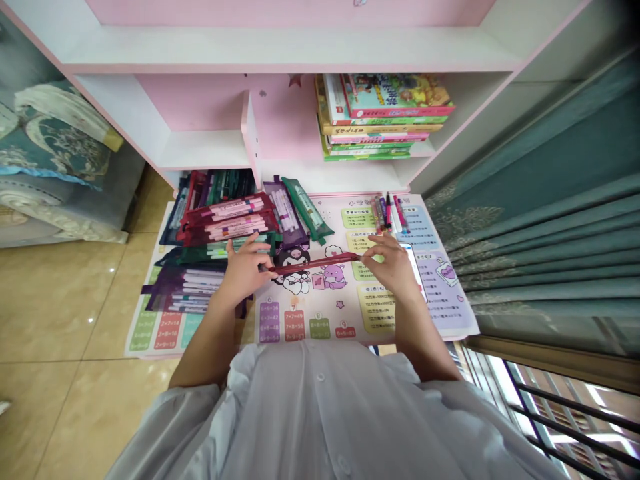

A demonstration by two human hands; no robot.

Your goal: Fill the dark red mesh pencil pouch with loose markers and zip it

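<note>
Both my hands hold one dark red pencil pouch (315, 263) stretched flat just above a printed desk mat (320, 313). My left hand (245, 267) grips its left end with curled fingers. My right hand (393, 263) pinches its right end, near the zip. A white object (415, 267) lies under my right hand, partly hidden. To the left sit piles of filled pouches in red (225, 220), purple (187, 290) and green (307, 207), with pens inside.
Several loose markers (387, 213) lie at the mat's far right. A stack of picture books (380, 117) fills the pink and white shelf (210, 150) behind the desk. Green curtains (550, 227) hang at the right, a sofa (55, 160) stands at the left over tiled floor.
</note>
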